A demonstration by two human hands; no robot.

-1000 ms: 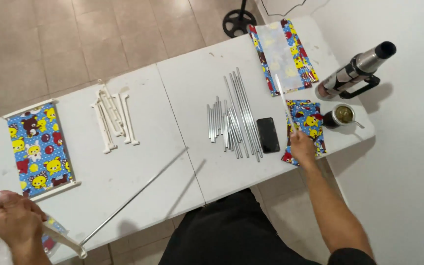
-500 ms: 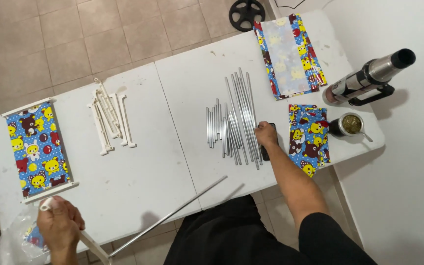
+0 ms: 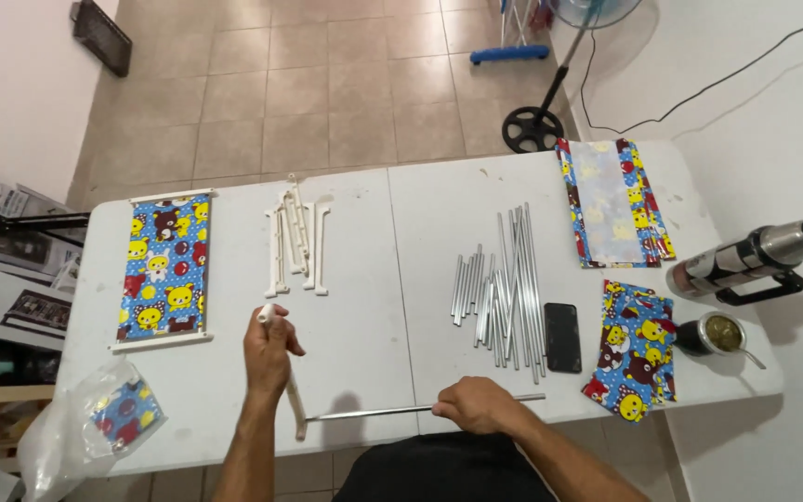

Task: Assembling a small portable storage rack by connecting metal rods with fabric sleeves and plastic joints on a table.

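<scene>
Two hands work at the bench [image 3: 420, 214]: the left hand [image 3: 268, 349] holds one white bar [image 3: 283, 372], the right hand [image 3: 476, 406] one metal rod [image 3: 392, 411]. Right of that rod lies one phone [image 3: 561, 336]. Three cartoon-print fabric panels show: one framed [image 3: 164, 271], one long [image 3: 612, 203], one loose [image 3: 632, 348]. There is one flask [image 3: 756, 258], one cup [image 3: 710, 335], one plastic bag [image 3: 85, 426]. The heaps of rods [image 3: 504, 284] and white bars [image 3: 297, 244] are too tangled to count.

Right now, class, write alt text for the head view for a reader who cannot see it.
A person's left hand grips a white plastic bar while the right hand holds a thin metal rod against its end, on a white table with more rods.
</scene>
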